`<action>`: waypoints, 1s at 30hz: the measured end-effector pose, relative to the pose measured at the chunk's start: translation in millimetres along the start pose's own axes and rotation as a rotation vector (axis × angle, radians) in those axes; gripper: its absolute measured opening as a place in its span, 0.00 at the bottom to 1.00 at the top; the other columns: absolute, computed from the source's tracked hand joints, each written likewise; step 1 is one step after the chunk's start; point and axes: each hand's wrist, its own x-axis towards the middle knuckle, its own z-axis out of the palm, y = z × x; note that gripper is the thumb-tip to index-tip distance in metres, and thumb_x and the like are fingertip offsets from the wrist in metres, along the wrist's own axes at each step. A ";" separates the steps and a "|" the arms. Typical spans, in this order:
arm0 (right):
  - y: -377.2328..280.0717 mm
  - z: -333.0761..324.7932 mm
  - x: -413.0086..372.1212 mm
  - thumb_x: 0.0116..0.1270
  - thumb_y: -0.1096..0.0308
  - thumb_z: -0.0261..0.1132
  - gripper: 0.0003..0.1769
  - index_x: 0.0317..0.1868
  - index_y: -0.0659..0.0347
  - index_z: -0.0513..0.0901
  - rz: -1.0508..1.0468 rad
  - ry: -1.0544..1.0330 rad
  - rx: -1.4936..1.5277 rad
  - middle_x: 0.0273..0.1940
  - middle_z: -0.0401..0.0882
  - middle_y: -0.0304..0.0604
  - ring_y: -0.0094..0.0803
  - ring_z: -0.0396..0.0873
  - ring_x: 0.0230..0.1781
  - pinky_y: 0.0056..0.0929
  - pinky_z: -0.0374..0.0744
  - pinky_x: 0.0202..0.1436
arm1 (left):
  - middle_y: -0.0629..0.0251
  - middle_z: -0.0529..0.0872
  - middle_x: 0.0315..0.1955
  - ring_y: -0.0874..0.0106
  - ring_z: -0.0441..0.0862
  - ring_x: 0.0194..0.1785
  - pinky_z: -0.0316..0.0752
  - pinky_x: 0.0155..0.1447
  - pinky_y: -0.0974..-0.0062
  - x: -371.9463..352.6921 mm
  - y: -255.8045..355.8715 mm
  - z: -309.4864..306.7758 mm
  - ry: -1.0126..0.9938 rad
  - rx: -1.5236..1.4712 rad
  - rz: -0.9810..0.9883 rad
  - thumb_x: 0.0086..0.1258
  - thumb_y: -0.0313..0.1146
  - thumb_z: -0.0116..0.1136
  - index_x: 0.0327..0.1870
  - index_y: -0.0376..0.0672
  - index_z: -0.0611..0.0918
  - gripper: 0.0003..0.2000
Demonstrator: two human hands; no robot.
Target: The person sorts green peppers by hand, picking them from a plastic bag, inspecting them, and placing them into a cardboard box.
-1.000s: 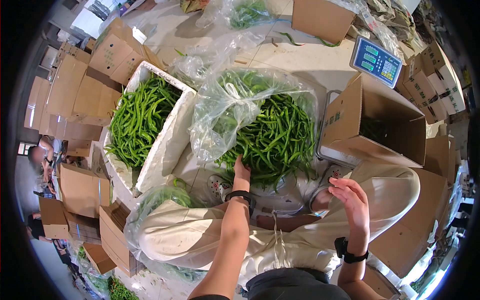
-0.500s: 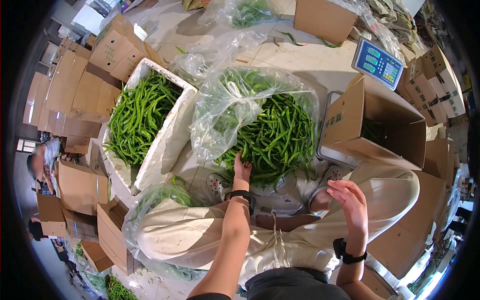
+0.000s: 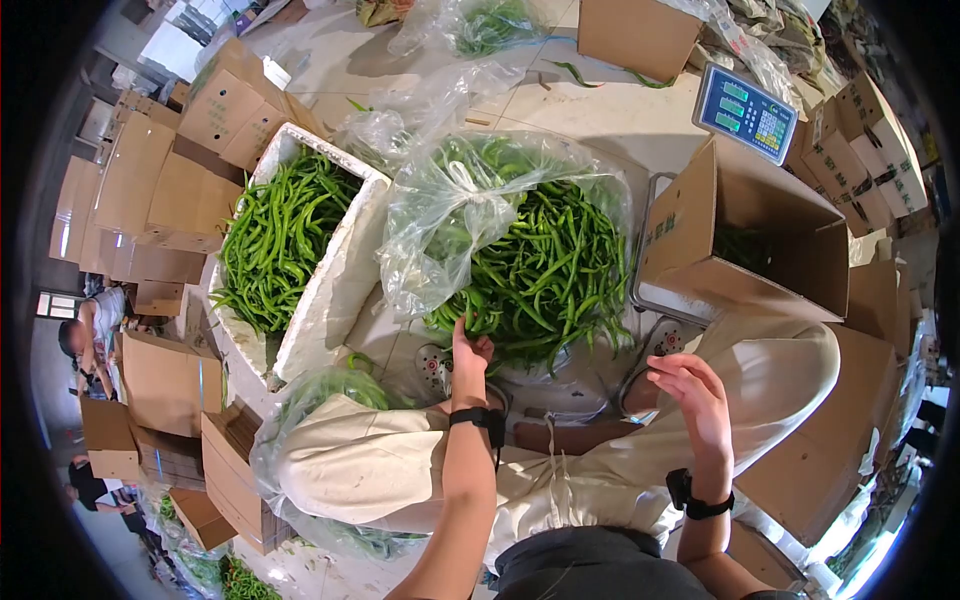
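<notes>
- At the near edge of the pepper pile (image 3: 540,270), the left hand (image 3: 468,350) is laid; its grip cannot be told.
- The right hand (image 3: 690,395) is held slack, fingers uncurled, empty.

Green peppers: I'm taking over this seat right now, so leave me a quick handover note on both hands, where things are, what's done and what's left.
Left hand: fingers on the near edge of the green peppers heaped in the open plastic bag; grip unclear.
Right hand: open, empty, above the right knee.
Cardboard box sits on the scale, to the right of the bag.
Done: only a few boxed peppers lie inside it.
Left: the bag's heap is large, and the white foam box on the left is full of peppers.
</notes>
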 end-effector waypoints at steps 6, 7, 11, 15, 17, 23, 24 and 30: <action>5.6 15.2 5.2 0.71 0.71 0.52 0.13 0.49 0.69 0.77 0.016 -0.092 0.017 0.49 0.80 0.53 0.36 0.79 0.50 0.31 0.74 0.58 | 0.73 0.74 0.21 0.77 0.59 0.17 0.55 0.23 0.77 -37.5 -39.8 7.9 0.053 0.013 -0.062 0.69 0.45 0.53 0.38 0.51 0.80 0.10; 6.9 18.1 8.0 0.71 0.71 0.52 0.13 0.49 0.69 0.77 0.012 -0.112 0.021 0.49 0.80 0.53 0.36 0.79 0.50 0.30 0.73 0.58 | 0.73 0.73 0.21 0.76 0.61 0.18 0.57 0.23 0.76 -40.0 -44.5 5.3 0.028 0.023 -0.139 0.68 0.45 0.56 0.37 0.51 0.79 0.09; 9.4 25.4 14.5 0.71 0.71 0.52 0.13 0.49 0.68 0.77 0.003 -0.148 -0.014 0.50 0.80 0.51 0.34 0.79 0.49 0.30 0.72 0.58 | 0.71 0.72 0.20 0.74 0.64 0.20 0.58 0.25 0.75 -40.1 -64.9 -1.9 0.027 0.220 -0.025 0.67 0.52 0.56 0.36 0.53 0.78 0.13; 14.3 23.8 15.3 0.71 0.71 0.52 0.12 0.49 0.68 0.78 0.002 -0.154 -0.031 0.50 0.80 0.49 0.33 0.78 0.49 0.29 0.71 0.59 | 0.72 0.79 0.26 0.76 0.72 0.21 0.60 0.22 0.77 -23.7 -57.0 -14.1 0.205 0.324 0.020 0.68 0.53 0.54 0.39 0.51 0.76 0.15; 19.4 20.1 15.7 0.71 0.71 0.52 0.13 0.49 0.68 0.77 0.009 -0.154 -0.039 0.50 0.80 0.49 0.33 0.78 0.50 0.29 0.71 0.59 | 0.72 0.78 0.25 0.74 0.72 0.21 0.60 0.23 0.75 -24.1 -54.0 -13.8 0.294 0.433 0.112 0.69 0.52 0.53 0.41 0.51 0.76 0.14; 31.3 13.7 12.1 0.72 0.71 0.51 0.13 0.50 0.67 0.77 0.039 -0.165 -0.046 0.51 0.80 0.49 0.33 0.78 0.50 0.29 0.71 0.59 | 0.73 0.80 0.34 0.74 0.73 0.23 0.60 0.22 0.75 1.7 -33.9 -39.9 0.345 0.507 0.136 0.65 0.45 0.57 0.44 0.54 0.77 0.11; 31.7 12.7 11.5 0.72 0.71 0.51 0.13 0.50 0.67 0.77 0.043 -0.163 -0.058 0.51 0.80 0.49 0.33 0.78 0.50 0.29 0.71 0.59 | 0.73 0.79 0.32 0.75 0.70 0.21 0.59 0.21 0.76 5.3 -30.7 -42.4 0.328 0.528 0.186 0.64 0.44 0.58 0.44 0.53 0.76 0.11; 33.8 4.1 14.5 0.72 0.70 0.51 0.13 0.50 0.66 0.77 0.035 -0.138 -0.071 0.51 0.80 0.48 0.32 0.78 0.50 0.28 0.71 0.57 | 0.65 0.78 0.29 0.64 0.74 0.28 0.70 0.36 0.64 28.4 -24.4 -43.5 0.596 0.800 0.724 0.61 0.39 0.63 0.53 0.39 0.71 0.23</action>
